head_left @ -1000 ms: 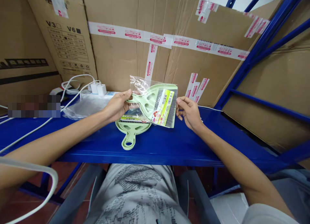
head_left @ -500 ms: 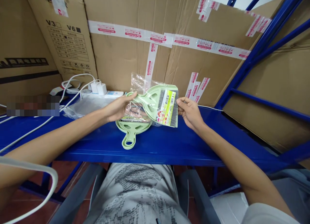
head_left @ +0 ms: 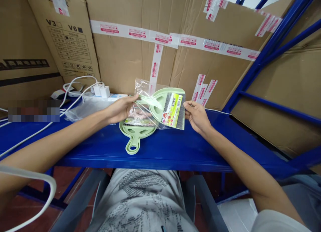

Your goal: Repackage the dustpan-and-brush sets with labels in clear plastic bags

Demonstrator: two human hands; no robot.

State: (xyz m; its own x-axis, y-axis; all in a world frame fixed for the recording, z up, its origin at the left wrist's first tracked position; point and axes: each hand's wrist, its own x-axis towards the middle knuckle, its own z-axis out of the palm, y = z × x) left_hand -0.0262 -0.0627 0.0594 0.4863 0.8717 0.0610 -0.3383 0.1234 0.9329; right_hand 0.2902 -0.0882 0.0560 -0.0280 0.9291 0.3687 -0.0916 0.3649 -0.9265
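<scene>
A light green dustpan and brush set (head_left: 160,106), with a bright printed label (head_left: 172,109) across its grey bristles, is held tilted above the blue table. Clear plastic bag film (head_left: 144,86) lies about its handle. My left hand (head_left: 121,108) is closed at the handle end, thumb on top, gripping the set through or along with the film; which is unclear. At the wide bristle edge, my right hand (head_left: 197,116) pinches between thumb and fingers. Underneath, a second green dustpan and brush set (head_left: 135,133) rests on the table, handle toward me, partly covered by the upper one.
Left of my hands lie clear plastic bags (head_left: 85,108), white chargers (head_left: 101,90) and white cables (head_left: 75,78) on the blue table (head_left: 100,148). A taped cardboard wall (head_left: 130,61) stands behind. Blue metal framing (head_left: 250,74) rises at right.
The film now reaches further over the upper set toward its label. My left hand has shifted slightly left; my right hand stays at the bristle edge.
</scene>
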